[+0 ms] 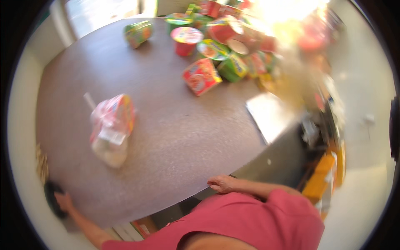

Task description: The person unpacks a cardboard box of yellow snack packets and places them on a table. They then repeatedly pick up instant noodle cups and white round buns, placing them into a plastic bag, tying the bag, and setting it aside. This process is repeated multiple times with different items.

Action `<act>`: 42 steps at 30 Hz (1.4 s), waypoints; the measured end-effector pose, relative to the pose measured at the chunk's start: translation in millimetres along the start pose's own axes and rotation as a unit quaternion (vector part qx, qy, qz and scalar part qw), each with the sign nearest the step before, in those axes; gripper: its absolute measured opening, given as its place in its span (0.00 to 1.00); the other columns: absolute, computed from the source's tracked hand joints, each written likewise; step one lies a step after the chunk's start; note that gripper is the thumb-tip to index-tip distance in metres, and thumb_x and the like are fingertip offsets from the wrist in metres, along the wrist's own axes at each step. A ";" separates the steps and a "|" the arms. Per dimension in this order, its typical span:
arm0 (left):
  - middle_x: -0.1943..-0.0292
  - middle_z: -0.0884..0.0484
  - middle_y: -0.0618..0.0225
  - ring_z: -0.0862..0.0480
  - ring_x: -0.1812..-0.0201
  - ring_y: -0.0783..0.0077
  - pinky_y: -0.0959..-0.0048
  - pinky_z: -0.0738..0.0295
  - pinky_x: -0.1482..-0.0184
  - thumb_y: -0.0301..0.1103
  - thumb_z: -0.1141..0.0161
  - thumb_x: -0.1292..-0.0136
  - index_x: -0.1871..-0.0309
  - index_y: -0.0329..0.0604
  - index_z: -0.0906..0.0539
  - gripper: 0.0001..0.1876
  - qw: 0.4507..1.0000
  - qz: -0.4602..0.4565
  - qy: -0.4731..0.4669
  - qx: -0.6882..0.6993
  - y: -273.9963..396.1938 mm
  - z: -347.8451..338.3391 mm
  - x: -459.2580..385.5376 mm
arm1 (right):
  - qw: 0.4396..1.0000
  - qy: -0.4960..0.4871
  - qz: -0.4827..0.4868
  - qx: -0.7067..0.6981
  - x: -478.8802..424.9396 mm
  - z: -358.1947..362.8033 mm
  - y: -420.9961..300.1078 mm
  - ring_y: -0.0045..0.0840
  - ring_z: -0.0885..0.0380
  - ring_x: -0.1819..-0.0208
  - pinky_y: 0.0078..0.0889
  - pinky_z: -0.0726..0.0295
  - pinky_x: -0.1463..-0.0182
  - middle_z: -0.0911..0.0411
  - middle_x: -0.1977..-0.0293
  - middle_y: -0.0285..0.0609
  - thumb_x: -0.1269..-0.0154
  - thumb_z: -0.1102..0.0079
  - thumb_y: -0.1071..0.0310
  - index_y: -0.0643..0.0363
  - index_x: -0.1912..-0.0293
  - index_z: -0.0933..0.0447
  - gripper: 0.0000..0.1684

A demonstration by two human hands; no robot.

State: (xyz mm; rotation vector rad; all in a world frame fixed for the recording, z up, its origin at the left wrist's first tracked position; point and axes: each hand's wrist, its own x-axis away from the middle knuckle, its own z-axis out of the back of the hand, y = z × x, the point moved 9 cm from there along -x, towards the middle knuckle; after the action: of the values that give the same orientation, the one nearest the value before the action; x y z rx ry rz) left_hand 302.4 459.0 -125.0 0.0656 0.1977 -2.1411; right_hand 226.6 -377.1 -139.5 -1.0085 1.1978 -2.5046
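My left hand point(64, 201) reaches to a dark round object point(53, 198) at the table's lower left edge and appears to touch it; blur hides whether the fingers grip it. Near the table's front edge is my right hand point(222, 183), fingers curled, with nothing visible in it. A clear plastic bag point(112, 134) with a red and yellow package and something pale inside lies on the left part of the brown table point(162, 134). Red and green instant noodle cups point(187, 40) are piled at the far side, one red cup point(201, 76) tipped over nearest me.
A green cup point(138, 33) lies on its side at the far left. A white flat sheet or board point(270, 115) rests at the right edge. Orange boxes point(318, 178) stand beside the table at right, below the wall. Strong glare covers the far right.
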 end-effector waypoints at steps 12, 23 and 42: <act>0.39 0.26 0.55 0.25 0.40 0.51 0.51 0.33 0.39 0.42 0.42 0.37 0.36 0.44 0.32 0.27 0.992 -0.097 0.077 -0.020 135.8 65.3 56.5 | 0.987 0.157 0.023 -0.040 103.0 25.5 41.4 0.42 0.21 0.67 0.41 0.23 0.62 0.23 0.71 0.49 0.41 0.47 0.71 0.63 0.61 0.27 0.09; 0.44 0.22 0.52 0.24 0.43 0.49 0.52 0.33 0.39 0.36 0.45 0.33 0.43 0.38 0.24 0.18 0.830 -0.392 0.331 0.218 410.3 334.2 413.4 | 0.887 0.454 0.008 -0.085 387.5 150.6 279.9 0.37 0.20 0.65 0.37 0.20 0.61 0.21 0.67 0.47 0.39 0.44 0.69 0.61 0.60 0.25 0.08; 0.63 0.22 0.74 0.22 0.57 0.73 0.53 0.37 0.35 0.32 0.38 0.52 0.64 0.48 0.19 0.09 -0.199 -0.962 -0.013 0.186 703.6 484.6 1521.9 | 0.387 0.655 0.069 -0.645 722.7 405.0 577.2 0.29 0.21 0.52 0.35 0.21 0.47 0.21 0.53 0.45 0.39 0.38 0.71 0.67 0.46 0.29 0.22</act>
State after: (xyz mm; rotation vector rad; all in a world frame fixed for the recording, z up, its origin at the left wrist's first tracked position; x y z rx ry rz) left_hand 73.2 -1258.7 82.3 0.0129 0.3261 0.6095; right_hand -120.3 -1319.0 -30.3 1.6612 3.3634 -1.2093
